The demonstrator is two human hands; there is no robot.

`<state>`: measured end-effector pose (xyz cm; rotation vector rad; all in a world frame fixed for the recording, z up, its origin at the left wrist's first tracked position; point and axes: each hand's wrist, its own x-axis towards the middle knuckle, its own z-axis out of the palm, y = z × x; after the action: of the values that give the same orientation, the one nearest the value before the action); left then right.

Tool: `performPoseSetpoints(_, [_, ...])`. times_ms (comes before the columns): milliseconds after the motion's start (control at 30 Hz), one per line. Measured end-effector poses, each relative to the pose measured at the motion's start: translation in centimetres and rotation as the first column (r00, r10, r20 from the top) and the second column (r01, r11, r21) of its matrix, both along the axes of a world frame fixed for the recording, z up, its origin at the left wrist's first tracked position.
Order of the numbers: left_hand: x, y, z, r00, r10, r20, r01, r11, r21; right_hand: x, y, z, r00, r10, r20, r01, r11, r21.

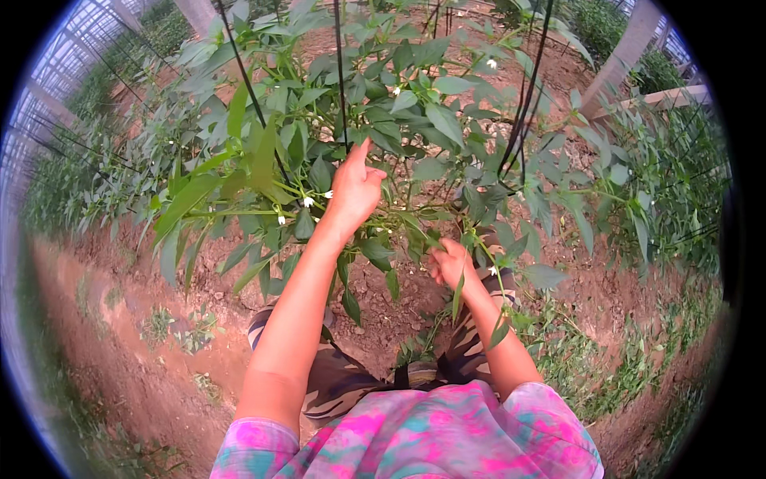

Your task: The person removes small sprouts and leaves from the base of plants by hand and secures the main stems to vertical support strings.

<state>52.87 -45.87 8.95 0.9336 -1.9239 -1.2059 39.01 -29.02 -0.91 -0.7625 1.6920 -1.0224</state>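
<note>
A pepper plant (pixel 446 123) with broad green leaves and small white flowers stands in front of me. My left hand (pixel 357 187) reaches into its middle beside a black support string (pixel 341 72). The index finger points up among the leaves, the thumb is apart from it, and nothing shows in its grasp. Lower and to the right, my right hand (pixel 452 261) has its fingers curled at a leafy shoot (pixel 419 235) near the plant's base. Leaves partly cover those fingertips, so whether they grip the shoot is unclear. A flowering stem (pixel 488 248) hangs beside the right wrist.
More black strings (pixel 526 90) rise through the foliage on both sides. Concrete posts (pixel 622 57) stand behind, with further pepper rows (pixel 676 173) at right. Plucked greenery (pixel 574 353) litters the bare soil (pixel 383 335) around my legs in camouflage trousers (pixel 341 377).
</note>
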Motion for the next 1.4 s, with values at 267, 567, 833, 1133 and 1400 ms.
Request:
performPoseSetpoints(267, [-0.5, 3.0, 0.1, 0.956, -0.288, 0.049, 0.281, 0.954, 0.107, -9.2, 30.9, -2.6, 0.436, 0.079, -0.896, 0.343, 0.906, 0.247])
performPoseSetpoints(567, [-9.8, 7.5, -12.6, 0.957, -0.052, 0.286, 0.058, 0.998, -0.012, -13.9, 26.8, 0.1, 0.529, -0.094, -0.843, 0.413, 0.896, 0.159])
performPoseSetpoints(833, [-13.2, 5.8, -11.6, 0.951, 0.299, -0.08, -0.256, 0.906, 0.337, -14.2, 3.7, -4.3, 0.868, -0.002, -0.496, 0.042, 0.997, 0.07])
performPoseSetpoints(1133, [-4.4, 2.3, -8.4, 0.955, 0.295, -0.034, -0.221, 0.783, 0.581, -6.4, -10.3, -22.5, 0.953, -0.199, 0.229, 0.151, 0.966, 0.209])
performPoseSetpoints(1400, [-2.9, 1.3, -8.2, 0.944, 0.325, -0.051, -0.212, 0.72, 0.661, -7.0, -19.4, -22.3, 0.853, 0.194, 0.485, -0.182, 0.981, -0.071])
